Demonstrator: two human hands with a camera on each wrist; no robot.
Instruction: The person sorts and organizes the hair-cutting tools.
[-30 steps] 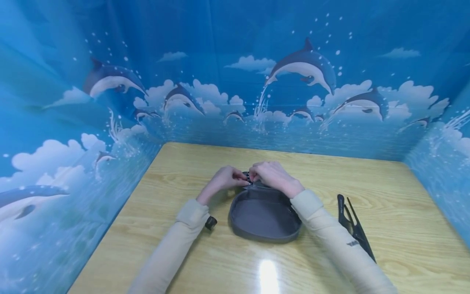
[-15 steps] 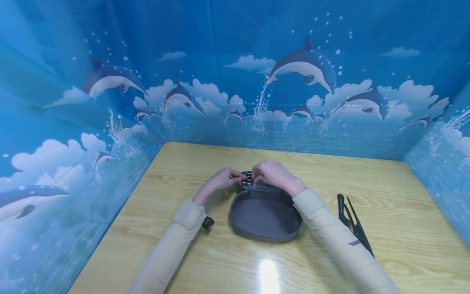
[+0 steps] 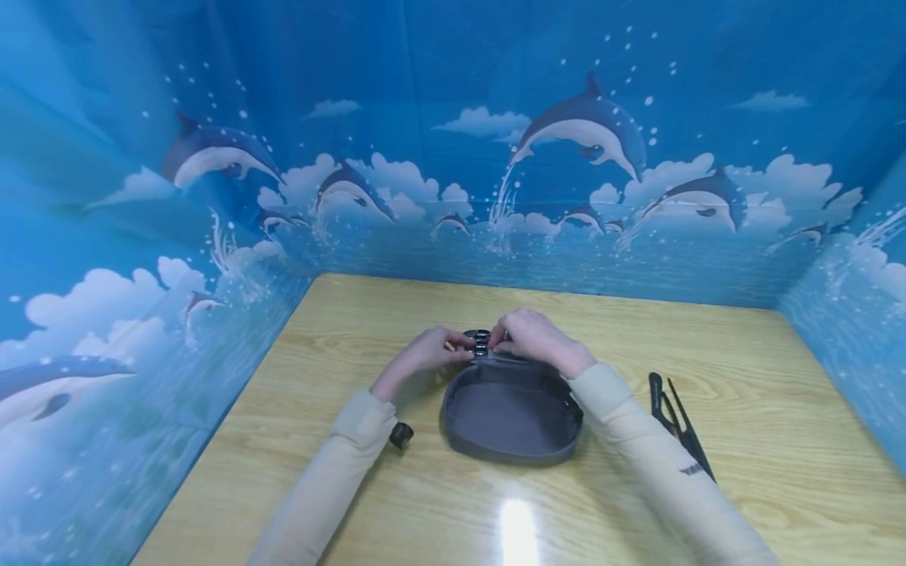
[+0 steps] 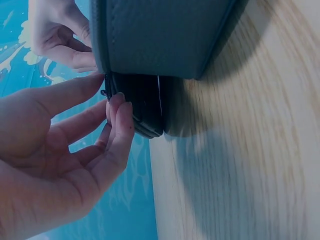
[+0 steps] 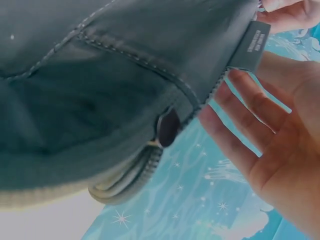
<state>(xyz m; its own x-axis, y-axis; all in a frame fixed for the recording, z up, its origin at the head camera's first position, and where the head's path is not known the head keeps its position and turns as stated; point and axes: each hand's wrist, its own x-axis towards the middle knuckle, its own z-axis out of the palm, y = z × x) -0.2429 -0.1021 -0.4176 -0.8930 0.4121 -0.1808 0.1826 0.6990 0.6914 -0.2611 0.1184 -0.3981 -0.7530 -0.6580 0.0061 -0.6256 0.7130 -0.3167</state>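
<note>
A dark grey zip case (image 3: 513,413) lies unfolded on the table, its deep shell towards me. At its far half, shiny black pieces (image 3: 481,338) with silvery glints sit between my hands. My left hand (image 3: 432,348) pinches the left edge there with thumb and fingertips; in the left wrist view its fingers (image 4: 122,117) lie against the dark edge below the shell wall. My right hand (image 3: 531,338) bends over the right part of the far half. In the right wrist view its fingertips go behind the zipped edge, beside a dark label (image 5: 252,45) with white print; what they hold is hidden.
A black forked tool (image 3: 683,436) lies to the right on the wooden table (image 3: 778,440), partly behind my right sleeve (image 3: 651,440). A small black wrist camera (image 3: 401,435) hangs at my left cuff. Dolphin-printed curtains (image 3: 495,157) stand behind and at the sides.
My left hand has drawn slightly left and my right hand slightly right, so more of the shiny black pieces shows between them. The case has stayed in place.
</note>
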